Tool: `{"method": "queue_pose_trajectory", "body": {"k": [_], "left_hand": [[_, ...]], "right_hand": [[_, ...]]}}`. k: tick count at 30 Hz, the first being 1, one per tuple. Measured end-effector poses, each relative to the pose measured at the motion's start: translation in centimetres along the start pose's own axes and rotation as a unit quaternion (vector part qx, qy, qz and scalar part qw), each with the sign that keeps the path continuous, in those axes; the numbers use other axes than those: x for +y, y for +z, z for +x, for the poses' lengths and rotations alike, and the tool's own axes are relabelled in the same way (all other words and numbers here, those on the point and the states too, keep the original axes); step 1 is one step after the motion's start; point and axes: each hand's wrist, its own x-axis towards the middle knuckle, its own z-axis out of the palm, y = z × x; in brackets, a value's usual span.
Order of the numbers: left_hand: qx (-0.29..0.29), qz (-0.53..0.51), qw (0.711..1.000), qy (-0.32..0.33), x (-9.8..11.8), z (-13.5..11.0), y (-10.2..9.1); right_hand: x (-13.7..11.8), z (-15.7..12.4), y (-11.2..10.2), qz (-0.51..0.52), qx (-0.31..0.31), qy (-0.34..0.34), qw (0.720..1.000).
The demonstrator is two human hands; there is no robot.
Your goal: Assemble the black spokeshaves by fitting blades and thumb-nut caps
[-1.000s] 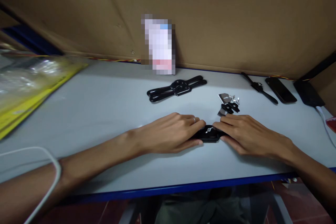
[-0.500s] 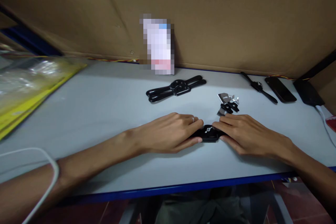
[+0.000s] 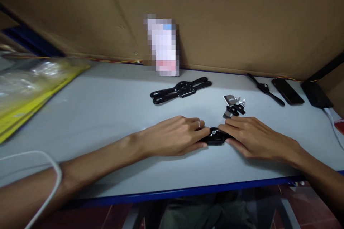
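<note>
A small black part (image 3: 214,137) with a silver screw on top lies on the white table (image 3: 107,114) near its front edge. My left hand (image 3: 172,137) lies over the part's left end, fingers pressed together on it, a ring on one finger. My right hand (image 3: 255,139) covers the right end, its fingertips pinching the part. Most of the part is hidden under both hands.
Behind my hands lie small black and silver pieces (image 3: 234,106) and a black strap assembly (image 3: 180,90). A black tool (image 3: 265,89), a dark phone (image 3: 287,91) and a black block (image 3: 315,94) sit far right. Yellow packaging (image 3: 29,89) is at left. Cardboard walls stand behind.
</note>
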Motion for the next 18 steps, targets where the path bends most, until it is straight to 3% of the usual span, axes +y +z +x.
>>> {"method": "queue_pose_trajectory", "body": {"k": [9, 15, 18], "left_hand": [[0.001, -0.001, 1.0, -0.006, 0.0, 0.0, 0.0], [0.002, -0.006, 1.0, -0.012, 0.0, 0.1, -0.1], [0.011, -0.002, 1.0, -0.012, 0.1, 0.2, -0.1]], "right_hand": [[0.4, -0.2, -0.1, 0.013, 0.017, -0.004, 1.0], [0.5, 0.4, 1.1, -0.013, 0.211, -0.028, 0.977], [0.3, 1.0, 1.9, -0.058, 0.256, -0.043, 0.964]]}}
